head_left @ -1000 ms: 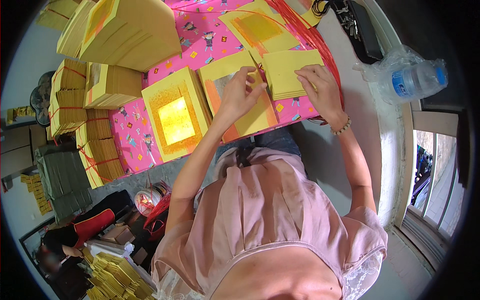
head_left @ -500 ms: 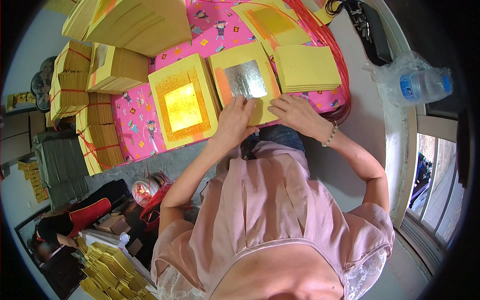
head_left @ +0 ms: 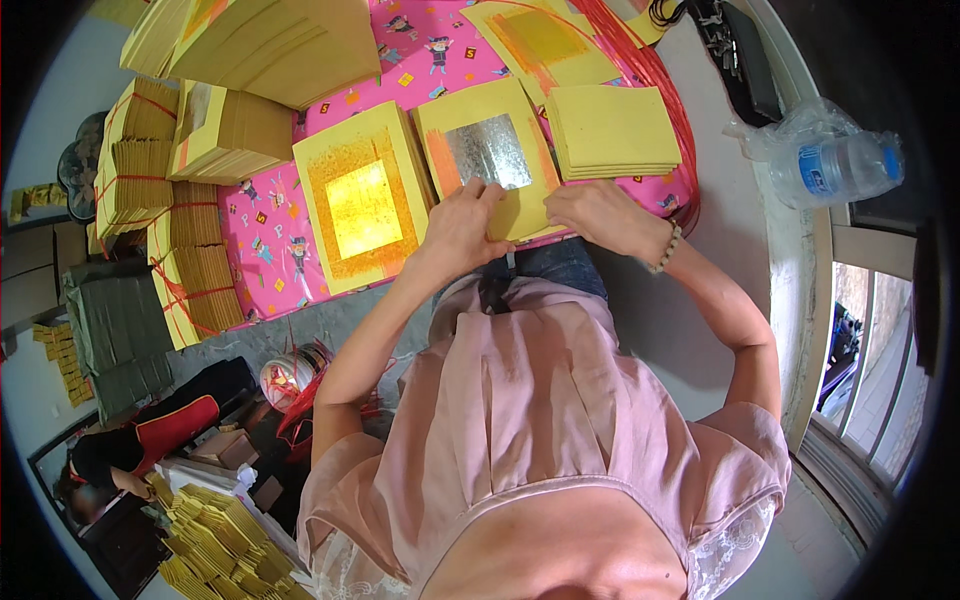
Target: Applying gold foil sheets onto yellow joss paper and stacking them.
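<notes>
**Both hands on the silver-foil sheet**

The yellow sheet with the silver foil square (head_left: 490, 155) lies on the pink mat (head_left: 270, 235), between the gold-foil stack (head_left: 358, 205) on its left and a plain yellow stack (head_left: 610, 130) on its right. The left hand (head_left: 462, 225) presses flat on its near edge; the right hand (head_left: 600, 215) rests curled at its near right corner. The paper looks thin, light and easily creased, so the bare yellow margin seems the safest place to grip.

Both arms bent and reaching forward, elbows out wide. Left hand (head_left: 462, 222) is palm down with fingers spread flat, right hand (head_left: 600, 213) right beside it, fingers curled, bead bracelet on the wrist.
</notes>
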Tool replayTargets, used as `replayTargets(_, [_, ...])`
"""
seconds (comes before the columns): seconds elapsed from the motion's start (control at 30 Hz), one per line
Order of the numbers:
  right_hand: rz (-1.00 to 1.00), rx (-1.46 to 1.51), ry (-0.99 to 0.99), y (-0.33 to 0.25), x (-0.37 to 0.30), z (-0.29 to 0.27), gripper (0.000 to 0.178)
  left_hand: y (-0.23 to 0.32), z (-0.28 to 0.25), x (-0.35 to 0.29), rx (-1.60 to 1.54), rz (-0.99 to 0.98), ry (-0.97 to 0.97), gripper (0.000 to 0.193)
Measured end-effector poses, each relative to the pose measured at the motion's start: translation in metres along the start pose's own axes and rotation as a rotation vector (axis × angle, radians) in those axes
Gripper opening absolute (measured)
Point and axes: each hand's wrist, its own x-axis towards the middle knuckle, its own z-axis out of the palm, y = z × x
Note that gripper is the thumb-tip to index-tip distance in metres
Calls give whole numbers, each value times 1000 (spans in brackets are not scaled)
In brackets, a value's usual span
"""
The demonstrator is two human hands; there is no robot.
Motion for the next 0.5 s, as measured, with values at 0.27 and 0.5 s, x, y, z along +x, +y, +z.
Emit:
replayTargets(0.27, [47,171,49,4,3,-4,17,-23,-9,8,-211,16,-163,36])
replayTargets(0.5, [64,170,64,9,5,-1,19,-33,-2,9,-388,40,-142,29])
